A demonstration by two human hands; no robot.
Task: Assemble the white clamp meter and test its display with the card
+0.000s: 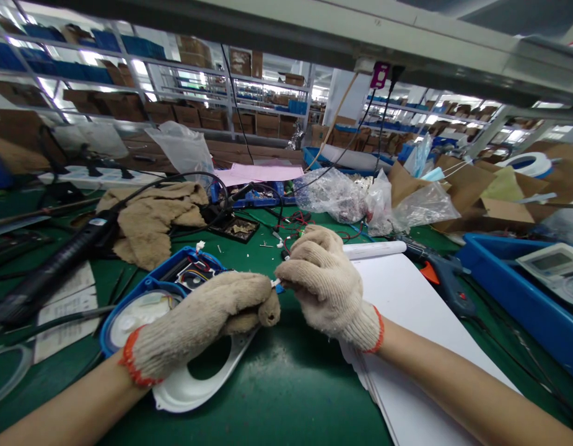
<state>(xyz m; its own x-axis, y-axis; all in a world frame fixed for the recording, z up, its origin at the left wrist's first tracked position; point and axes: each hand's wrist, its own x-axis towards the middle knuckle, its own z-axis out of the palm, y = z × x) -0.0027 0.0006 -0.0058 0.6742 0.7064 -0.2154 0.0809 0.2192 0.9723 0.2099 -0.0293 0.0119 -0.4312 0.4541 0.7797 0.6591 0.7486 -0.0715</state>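
Both hands wear beige knit gloves with red cuffs. My left hand [212, 316] is closed and rests over a blue and white plastic housing [142, 310] whose coloured wires show inside. My right hand [326, 285] is closed too, and the two hands meet at a small white connector [275, 283] pinched between their fingertips. Red and black wires [298, 226] trail away behind my right hand. What else the gloves hold is hidden.
A stack of white sheets [407, 322] lies under my right forearm. A blue and orange glue gun [435, 272] and a blue bin [523, 291] sit to the right. A black power tool [63, 260], a beige cloth [151, 217] and clear plastic bags [342, 195] lie behind.
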